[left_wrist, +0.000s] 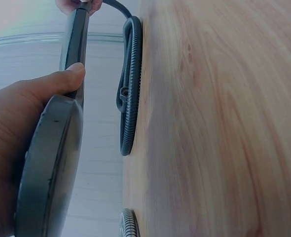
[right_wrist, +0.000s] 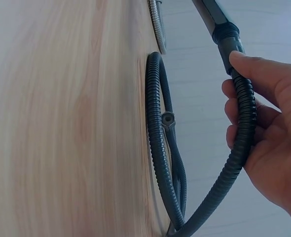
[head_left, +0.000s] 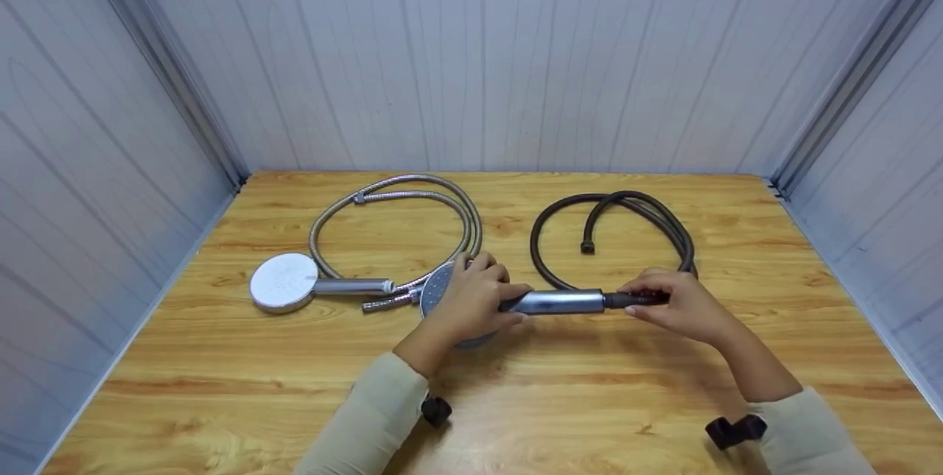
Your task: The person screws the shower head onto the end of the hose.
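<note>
My left hand [head_left: 475, 298] grips a grey shower head [head_left: 563, 303] round its neck, where the disc meets the handle. In the left wrist view, the thumb presses along the handle and the disc's edge [left_wrist: 44, 163] faces the camera. The right hand [head_left: 685, 305] pinches the end fitting [right_wrist: 229, 49] of a black ribbed shower hose [right_wrist: 246, 113], its fingers curled round the hose just below. That fitting meets the end of the handle; whether it is threaded on cannot be seen. The hose's other end, a dark nut [head_left: 587, 247], lies on the table.
On the wooden table [head_left: 221, 386], a second shower head [head_left: 284, 280] with a white face lies at the left. Behind it is a coiled silver metal hose [head_left: 412, 178], its end fitting [head_left: 387, 303] near the left hand. White panel walls [head_left: 471, 55] enclose the back and sides.
</note>
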Motion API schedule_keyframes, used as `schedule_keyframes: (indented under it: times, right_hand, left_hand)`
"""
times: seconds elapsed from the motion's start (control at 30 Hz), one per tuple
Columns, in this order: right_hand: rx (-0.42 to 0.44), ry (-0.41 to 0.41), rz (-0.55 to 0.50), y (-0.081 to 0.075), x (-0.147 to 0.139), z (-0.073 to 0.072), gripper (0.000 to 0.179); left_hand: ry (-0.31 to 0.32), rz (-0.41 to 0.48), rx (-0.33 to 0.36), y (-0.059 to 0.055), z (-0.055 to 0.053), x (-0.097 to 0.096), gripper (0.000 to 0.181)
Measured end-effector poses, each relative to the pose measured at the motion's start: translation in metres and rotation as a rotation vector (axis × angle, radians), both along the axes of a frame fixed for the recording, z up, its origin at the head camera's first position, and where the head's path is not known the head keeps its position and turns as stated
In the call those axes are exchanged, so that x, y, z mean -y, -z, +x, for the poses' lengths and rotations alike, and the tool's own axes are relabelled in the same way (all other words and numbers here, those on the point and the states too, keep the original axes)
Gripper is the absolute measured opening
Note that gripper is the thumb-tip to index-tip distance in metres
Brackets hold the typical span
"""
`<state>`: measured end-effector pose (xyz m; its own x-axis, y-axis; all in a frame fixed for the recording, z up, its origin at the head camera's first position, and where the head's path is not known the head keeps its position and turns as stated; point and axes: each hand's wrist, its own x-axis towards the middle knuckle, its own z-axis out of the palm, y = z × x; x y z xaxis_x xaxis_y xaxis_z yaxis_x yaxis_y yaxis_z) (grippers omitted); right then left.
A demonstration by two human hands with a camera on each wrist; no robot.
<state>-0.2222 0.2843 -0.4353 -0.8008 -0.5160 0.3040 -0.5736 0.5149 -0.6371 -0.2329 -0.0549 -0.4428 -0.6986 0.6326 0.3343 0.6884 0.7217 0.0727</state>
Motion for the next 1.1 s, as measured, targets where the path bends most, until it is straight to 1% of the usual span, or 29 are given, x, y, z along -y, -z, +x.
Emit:
schedule_keyframes:
  times: [0.2,0.3,0.5,0.77,0.9,1.03,1.1]
  right_hand:
    - [-0.071,-0.007,0.026,0.0018,0.0048,0.0000,0.024]
    - [-0.073,-0.004,0.029,0.0023,0.0060,0.0000,0.022]
    - [-0.069,-0.010,0.022,0.0037,0.0057,-0.0012,0.018]
    - [-0.099,-0.042,0.034,0.0040,0.0037,-0.0031,0.014]
    - [-0.079,-0.040,0.045,0.0049,0.0030,-0.0019,0.014]
    - [-0.044,-0.006,0.068,0.0044,0.0059,0.0007,0.026]
    - [-0.034,0.014,0.075,0.0043,0.0079,0.0015,0.029]
  left_hand:
    - [-0.002,-0.029,-0.027,-0.0003,0.0008,-0.0007,0.039]
    - [-0.002,-0.029,-0.041,-0.0007,0.0015,-0.0004,0.039]
    - [0.001,-0.027,-0.045,-0.0011,0.0015,-0.0002,0.039]
    - [-0.005,-0.045,-0.046,0.0002,0.0010,-0.0001,0.040]
    - [-0.003,-0.043,-0.045,0.0017,0.0013,-0.0007,0.040]
    - [-0.010,-0.046,-0.035,0.0015,0.0019,-0.0014,0.040]
    - [-0.013,-0.045,-0.029,0.0012,0.0017,-0.0017,0.040]
